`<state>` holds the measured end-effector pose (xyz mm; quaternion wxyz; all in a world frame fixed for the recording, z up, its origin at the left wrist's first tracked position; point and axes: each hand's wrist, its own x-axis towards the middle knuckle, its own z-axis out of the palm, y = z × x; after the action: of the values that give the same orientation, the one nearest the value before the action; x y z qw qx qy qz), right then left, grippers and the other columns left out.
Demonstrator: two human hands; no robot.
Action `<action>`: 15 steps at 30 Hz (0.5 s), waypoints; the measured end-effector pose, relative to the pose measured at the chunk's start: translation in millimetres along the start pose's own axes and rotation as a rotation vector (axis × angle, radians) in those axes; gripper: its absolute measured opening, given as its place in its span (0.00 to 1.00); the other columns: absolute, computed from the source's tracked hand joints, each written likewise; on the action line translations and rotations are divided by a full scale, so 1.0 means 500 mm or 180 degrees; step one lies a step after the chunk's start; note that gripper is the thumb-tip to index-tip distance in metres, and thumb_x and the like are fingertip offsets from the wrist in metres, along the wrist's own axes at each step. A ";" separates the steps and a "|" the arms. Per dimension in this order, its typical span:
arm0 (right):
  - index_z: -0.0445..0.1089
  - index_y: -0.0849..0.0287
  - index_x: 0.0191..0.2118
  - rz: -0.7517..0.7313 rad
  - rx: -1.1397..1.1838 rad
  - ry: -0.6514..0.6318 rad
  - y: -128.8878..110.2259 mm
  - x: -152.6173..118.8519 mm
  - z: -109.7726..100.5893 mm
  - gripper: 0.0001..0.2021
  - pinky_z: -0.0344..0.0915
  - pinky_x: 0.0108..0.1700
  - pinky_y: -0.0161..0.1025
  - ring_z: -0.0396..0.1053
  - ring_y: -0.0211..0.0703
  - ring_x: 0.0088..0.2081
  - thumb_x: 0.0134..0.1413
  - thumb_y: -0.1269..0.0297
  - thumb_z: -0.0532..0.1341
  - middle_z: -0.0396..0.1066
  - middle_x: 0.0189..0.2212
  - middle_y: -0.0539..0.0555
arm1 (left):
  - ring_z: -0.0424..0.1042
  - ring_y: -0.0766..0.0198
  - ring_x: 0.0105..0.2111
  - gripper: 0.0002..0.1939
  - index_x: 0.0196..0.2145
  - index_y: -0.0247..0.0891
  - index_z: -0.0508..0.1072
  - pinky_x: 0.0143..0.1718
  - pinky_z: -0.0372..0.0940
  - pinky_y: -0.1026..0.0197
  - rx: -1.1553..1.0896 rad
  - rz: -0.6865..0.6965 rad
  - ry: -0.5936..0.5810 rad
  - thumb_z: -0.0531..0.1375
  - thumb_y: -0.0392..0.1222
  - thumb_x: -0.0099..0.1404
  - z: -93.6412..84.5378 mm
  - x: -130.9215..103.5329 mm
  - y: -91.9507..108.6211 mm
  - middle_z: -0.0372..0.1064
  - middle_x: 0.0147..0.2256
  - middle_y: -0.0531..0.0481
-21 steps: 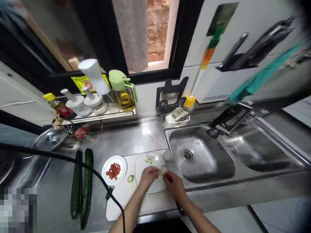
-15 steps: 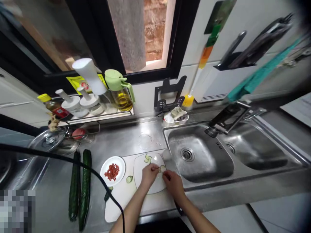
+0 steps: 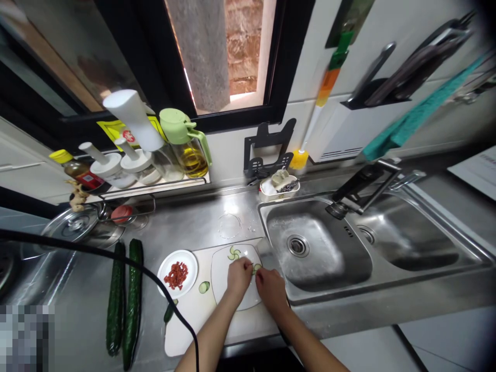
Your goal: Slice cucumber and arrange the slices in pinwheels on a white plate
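The left hand [image 3: 238, 279] and right hand [image 3: 270, 289] have drawn slightly closer over the cucumber slices [image 3: 256, 268] on the square plate [image 3: 220, 271], suggesting finer handling. Both hands' fingers look bunched; I cannot tell what they grip. Counted: 2 whole cucumbers [image 3: 132, 310], 1 cucumber stub [image 3: 168, 315], 1 slice swirl [image 3: 233, 253], 1 round plate [image 3: 180, 254] of red bits [image 3: 176, 275].

from afar i saw a green-lidded oil jug [image 3: 188, 152] on the shelf [image 3: 158, 187] below the window [image 3: 209, 57] and a yellow-tipped brush [image 3: 323, 94] beside the white knife holder [image 3: 344, 132].
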<state>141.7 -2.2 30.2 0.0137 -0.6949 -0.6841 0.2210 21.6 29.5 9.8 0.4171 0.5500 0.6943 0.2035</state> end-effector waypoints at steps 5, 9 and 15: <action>0.71 0.59 0.36 0.0041 -0.0177 -0.0095 -0.013 0.002 -0.006 0.09 0.52 0.36 0.39 0.66 0.49 0.41 0.59 0.70 0.53 0.74 0.34 0.55 | 0.68 0.68 0.28 0.05 0.28 0.38 0.73 0.32 0.57 0.66 0.0060 -0.0027 -0.0036 0.58 0.32 0.57 0.003 0.001 -0.003 0.71 0.26 0.54; 0.71 0.59 0.38 0.0090 -0.0265 -0.0107 -0.021 0.002 -0.012 0.09 0.53 0.36 0.40 0.65 0.51 0.44 0.60 0.70 0.53 0.73 0.37 0.57 | 0.68 0.68 0.27 0.05 0.33 0.39 0.72 0.32 0.57 0.66 0.0051 -0.0066 -0.0035 0.58 0.33 0.58 0.003 -0.001 -0.001 0.70 0.26 0.54; 0.71 0.58 0.39 0.0085 -0.0326 -0.0109 -0.025 0.002 -0.017 0.09 0.54 0.37 0.41 0.63 0.52 0.47 0.60 0.70 0.53 0.71 0.38 0.57 | 0.67 0.67 0.29 0.03 0.30 0.38 0.71 0.32 0.56 0.66 0.0255 0.0072 0.0022 0.57 0.33 0.59 0.003 -0.003 0.000 0.69 0.27 0.53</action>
<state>132.8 1.9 41.4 -0.0365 -0.6999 -0.6854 0.1977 22.9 27.5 9.3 0.3900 0.5733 0.6971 0.1821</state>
